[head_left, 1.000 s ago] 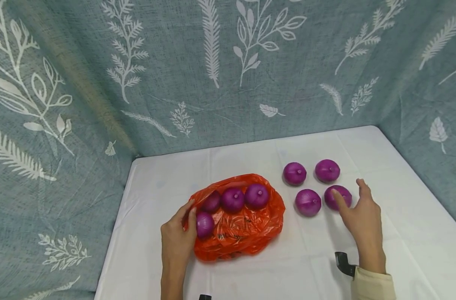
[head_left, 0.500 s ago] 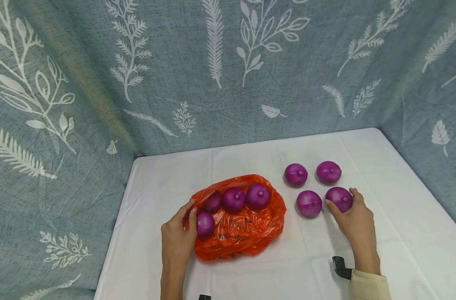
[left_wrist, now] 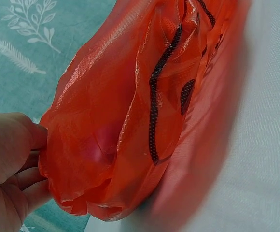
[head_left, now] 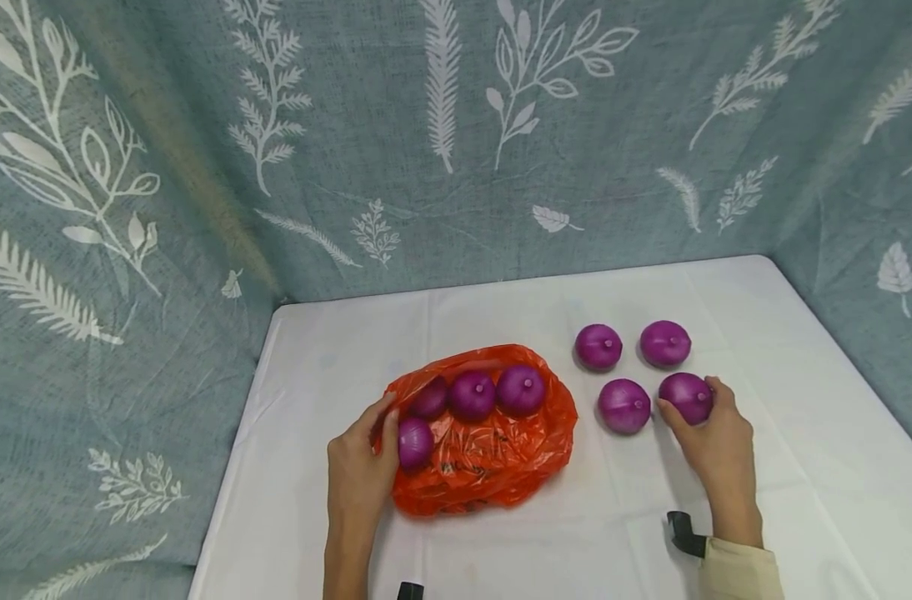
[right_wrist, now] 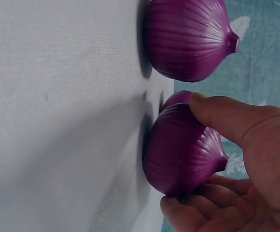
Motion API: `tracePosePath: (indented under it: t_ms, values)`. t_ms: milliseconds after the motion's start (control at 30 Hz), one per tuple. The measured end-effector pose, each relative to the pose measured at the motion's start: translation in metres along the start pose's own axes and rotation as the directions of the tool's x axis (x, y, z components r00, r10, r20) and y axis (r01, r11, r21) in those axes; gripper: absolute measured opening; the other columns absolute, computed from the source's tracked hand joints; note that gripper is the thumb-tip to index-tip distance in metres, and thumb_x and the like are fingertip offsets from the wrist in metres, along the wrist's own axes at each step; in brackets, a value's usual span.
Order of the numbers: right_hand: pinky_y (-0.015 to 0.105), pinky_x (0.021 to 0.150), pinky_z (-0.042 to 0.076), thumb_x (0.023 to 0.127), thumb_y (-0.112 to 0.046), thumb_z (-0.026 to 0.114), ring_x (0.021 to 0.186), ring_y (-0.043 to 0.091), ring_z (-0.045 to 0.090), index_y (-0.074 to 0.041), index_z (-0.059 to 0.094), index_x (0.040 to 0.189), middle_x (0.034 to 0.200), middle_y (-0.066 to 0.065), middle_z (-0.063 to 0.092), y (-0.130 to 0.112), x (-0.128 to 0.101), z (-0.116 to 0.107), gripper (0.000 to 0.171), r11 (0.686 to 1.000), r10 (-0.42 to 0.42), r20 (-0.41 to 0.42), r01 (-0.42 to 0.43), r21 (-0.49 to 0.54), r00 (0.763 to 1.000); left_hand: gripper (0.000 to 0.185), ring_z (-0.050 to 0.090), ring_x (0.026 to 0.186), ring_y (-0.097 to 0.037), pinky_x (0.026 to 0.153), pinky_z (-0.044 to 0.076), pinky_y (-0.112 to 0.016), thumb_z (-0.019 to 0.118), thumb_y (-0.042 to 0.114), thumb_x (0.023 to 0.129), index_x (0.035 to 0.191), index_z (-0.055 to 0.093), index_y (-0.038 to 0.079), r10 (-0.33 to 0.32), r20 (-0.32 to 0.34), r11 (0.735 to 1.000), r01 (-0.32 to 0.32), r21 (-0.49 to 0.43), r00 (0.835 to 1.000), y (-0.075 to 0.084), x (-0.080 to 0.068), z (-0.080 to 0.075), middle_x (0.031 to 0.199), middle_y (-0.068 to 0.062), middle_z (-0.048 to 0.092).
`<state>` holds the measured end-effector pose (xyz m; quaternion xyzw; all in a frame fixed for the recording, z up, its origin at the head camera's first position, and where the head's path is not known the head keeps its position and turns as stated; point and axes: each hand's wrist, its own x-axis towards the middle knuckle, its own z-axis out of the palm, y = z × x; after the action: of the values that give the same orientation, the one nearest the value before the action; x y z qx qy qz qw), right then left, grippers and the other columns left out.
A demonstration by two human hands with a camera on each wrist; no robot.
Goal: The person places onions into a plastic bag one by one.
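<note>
An orange plastic bag (head_left: 486, 450) lies on the white table (head_left: 501, 550) with several purple onions (head_left: 521, 390) in its open mouth. My left hand (head_left: 362, 471) grips the bag's left edge (left_wrist: 63, 159), right by one onion (head_left: 413, 444). To the right, several loose purple onions (head_left: 598, 347) sit in a square. My right hand (head_left: 714, 446) grips the near-right onion (head_left: 686, 397), thumb and fingers curled around it (right_wrist: 183, 152); the neighbouring onion (right_wrist: 188, 38) stands just beside it.
Blue-grey cloth with white leaf prints (head_left: 456, 150) walls in the table at the back and both sides. The table's near edge lies below my arms. Black wrist mounts (head_left: 684, 533) show at my right sleeve.
My right hand has dropped from hovering with spread fingers onto the near-right onion and closed round it. The left hand and bag have stayed put.
</note>
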<state>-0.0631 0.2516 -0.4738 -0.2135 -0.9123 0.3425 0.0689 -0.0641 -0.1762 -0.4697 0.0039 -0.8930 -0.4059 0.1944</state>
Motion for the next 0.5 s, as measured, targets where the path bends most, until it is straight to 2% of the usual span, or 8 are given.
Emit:
tracePosePath:
  t_ms: [500]
  values:
    - [0.068,0.111,0.044,0.097,-0.038,0.077,0.134,0.058,0.052,0.007,0.036,0.158,0.149,0.039,0.05,0.0031,-0.0006,-0.0009,0.086,1.0,0.009,-0.003,-0.009,0.023,1.0,0.032,0.073,0.116,-0.035,0.096,0.058,-0.05,0.072,0.013,0.102,0.133,0.074,0.007,-0.016,-0.004,1.0,0.016,-0.014,1.0,-0.0001,-0.0006,-0.0001,0.125,-0.017,0.075]
